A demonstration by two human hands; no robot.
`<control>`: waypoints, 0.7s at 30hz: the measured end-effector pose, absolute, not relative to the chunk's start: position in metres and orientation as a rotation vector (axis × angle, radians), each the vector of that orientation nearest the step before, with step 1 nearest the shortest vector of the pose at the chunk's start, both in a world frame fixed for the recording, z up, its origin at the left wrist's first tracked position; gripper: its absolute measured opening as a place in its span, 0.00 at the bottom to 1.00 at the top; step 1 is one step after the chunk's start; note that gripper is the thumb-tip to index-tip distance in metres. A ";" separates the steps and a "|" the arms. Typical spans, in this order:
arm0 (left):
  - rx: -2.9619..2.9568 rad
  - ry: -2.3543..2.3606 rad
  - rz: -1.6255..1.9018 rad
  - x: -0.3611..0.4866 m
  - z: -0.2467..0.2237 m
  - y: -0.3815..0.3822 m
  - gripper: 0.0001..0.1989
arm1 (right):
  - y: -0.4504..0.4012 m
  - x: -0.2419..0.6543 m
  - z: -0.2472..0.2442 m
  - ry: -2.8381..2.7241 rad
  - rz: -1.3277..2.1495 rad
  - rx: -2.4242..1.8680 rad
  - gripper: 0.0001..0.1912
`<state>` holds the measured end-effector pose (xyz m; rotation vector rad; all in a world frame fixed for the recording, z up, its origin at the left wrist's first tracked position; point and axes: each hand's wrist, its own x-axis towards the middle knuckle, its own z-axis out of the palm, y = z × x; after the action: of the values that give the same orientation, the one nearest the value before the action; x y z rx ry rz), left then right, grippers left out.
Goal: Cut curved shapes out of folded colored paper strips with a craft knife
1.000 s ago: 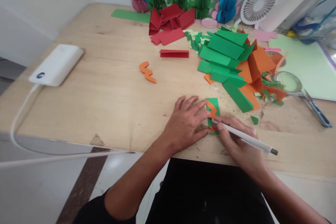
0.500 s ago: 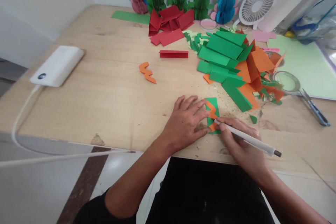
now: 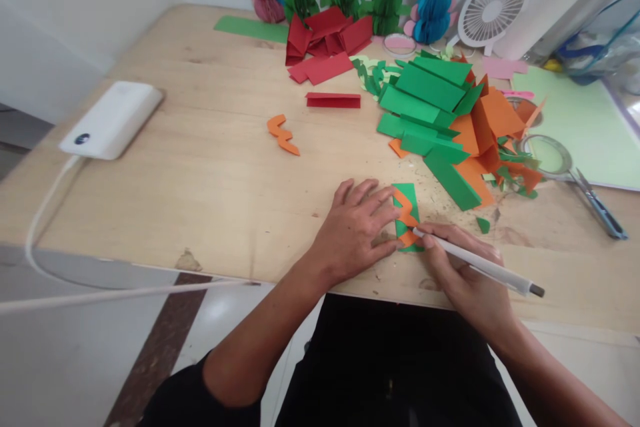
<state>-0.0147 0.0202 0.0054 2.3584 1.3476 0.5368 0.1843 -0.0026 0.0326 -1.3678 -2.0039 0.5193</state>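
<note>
Black clothing (image 3: 395,360) covers the person's lap at the near edge of the wooden table (image 3: 215,200). Just beyond that edge, the right hand (image 3: 463,273) has its fingers closed around a white pen (image 3: 483,260), its dark end pointing back toward the wrist. The pen's tip meets the right side of an orange zigzag piece (image 3: 408,213), which lies on top of a small green card (image 3: 412,192) flat on the table. From the other side, the left hand (image 3: 350,233) lies palm down, fingers spread and a little bent, grasping nothing; its fingertips rest on the left side of the orange piece and card (whether the thumb tip touches orange or green, I cannot tell).

Farther off to the right lies a cutter (image 3: 600,205), near a roll of tape (image 3: 567,159). A second orange zigzag (image 3: 284,137) sits well apart on the left, and a white power bank (image 3: 113,121) beyond that. Past them come a red folded strip (image 3: 333,101), heaped green strips (image 3: 430,87) against orange folded pieces (image 3: 493,113), and a red pile (image 3: 327,47). Along the wall stand a blue paper figure (image 3: 433,12) and a white fan (image 3: 493,8).
</note>
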 end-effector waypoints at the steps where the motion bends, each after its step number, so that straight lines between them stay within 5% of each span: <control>1: 2.361 1.347 0.541 -0.015 0.005 0.020 0.18 | -0.003 0.185 0.032 -2.008 0.520 -1.371 0.07; 21: 2.394 1.351 0.596 -0.014 0.002 0.020 0.18 | -0.006 0.187 0.032 -2.043 0.479 -1.387 0.06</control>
<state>-0.0143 0.0203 0.0017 2.3938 1.3510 0.5959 0.1869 -0.0058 0.0319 -1.3867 -2.0427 0.4795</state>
